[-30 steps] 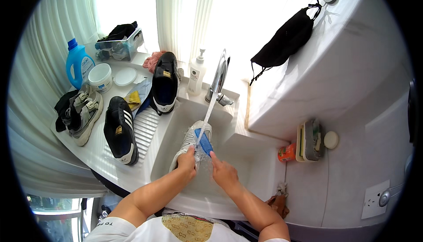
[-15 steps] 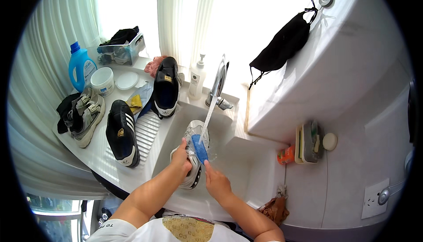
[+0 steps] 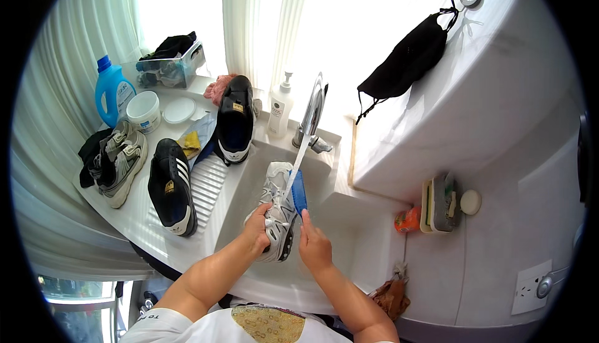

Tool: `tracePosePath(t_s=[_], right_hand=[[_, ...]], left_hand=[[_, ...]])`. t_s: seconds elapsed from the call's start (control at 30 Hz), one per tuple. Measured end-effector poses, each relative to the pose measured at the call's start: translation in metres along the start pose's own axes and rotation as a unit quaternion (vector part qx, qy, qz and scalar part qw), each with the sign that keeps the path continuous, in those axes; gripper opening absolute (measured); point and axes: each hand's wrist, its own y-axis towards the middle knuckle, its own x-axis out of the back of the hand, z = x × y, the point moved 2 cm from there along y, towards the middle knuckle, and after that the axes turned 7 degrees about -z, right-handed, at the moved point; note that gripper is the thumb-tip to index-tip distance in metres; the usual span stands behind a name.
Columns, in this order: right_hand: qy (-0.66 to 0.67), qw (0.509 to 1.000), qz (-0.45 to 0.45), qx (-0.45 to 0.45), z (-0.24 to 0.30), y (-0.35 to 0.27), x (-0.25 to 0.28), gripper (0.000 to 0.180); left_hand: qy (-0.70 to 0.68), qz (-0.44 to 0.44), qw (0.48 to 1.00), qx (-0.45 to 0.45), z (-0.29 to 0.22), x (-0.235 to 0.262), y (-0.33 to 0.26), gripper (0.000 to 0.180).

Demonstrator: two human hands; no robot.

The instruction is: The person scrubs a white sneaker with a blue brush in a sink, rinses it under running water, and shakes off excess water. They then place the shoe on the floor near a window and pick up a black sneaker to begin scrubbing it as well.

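Observation:
Over the white sink (image 3: 362, 243), my left hand (image 3: 256, 227) grips a wet white and grey sneaker (image 3: 274, 187) by its left side. Its toe points away from me, under the tap. A blue scrubbing brush (image 3: 299, 192) is in my right hand (image 3: 314, 245), closed round the handle end. The brush lies along the sneaker's right side. From the chrome tap (image 3: 312, 115) a stream of water falls onto the sneaker and beside the brush. My fingers partly cover the sneaker's middle.
Two black shoes with white stripes (image 3: 171, 187) stand on the ribbed drainboard, beside grey sneakers (image 3: 121, 165), a white tub (image 3: 144, 111) and a blue detergent bottle (image 3: 113, 92). A pump bottle (image 3: 280, 107) is left of the tap. Right, a sponge holder (image 3: 440, 204) adjoins an orange container (image 3: 407, 220).
The brush has moved from across the top of the sneaker to its right side. The sneaker is tilted differently and its dark-studded sole edge shows more on the right.

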Motion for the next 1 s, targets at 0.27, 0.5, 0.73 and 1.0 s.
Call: tracePosePath(t_s=[0.27, 0.5, 0.73, 1.0], right_hand=[[-0.007, 0.998, 0.055, -0.007, -0.013, -0.019, 0.022, 0.042], [-0.071, 0.994, -0.002, -0.079, -0.041, 0.029, 0.034, 0.043], [-0.136, 0.984, 0.102, -0.057, -0.021, 0.025, 0.074, 0.04], [-0.156, 0.986, 0.047, -0.025, -0.017, 0.041, 0.074, 0.042]], left_hand=[[0.054, -0.035, 0.998, -0.027, 0.0, 0.001, -0.01, 0.029], [0.318, 0.002, 0.922, -0.221, 0.04, 0.014, -0.002, 0.036], [0.636, 0.009, 0.575, -0.514, 0.046, 0.019, 0.003, 0.037], [0.622, -0.012, 0.558, -0.549, 0.035, -0.004, 0.001, 0.038]])
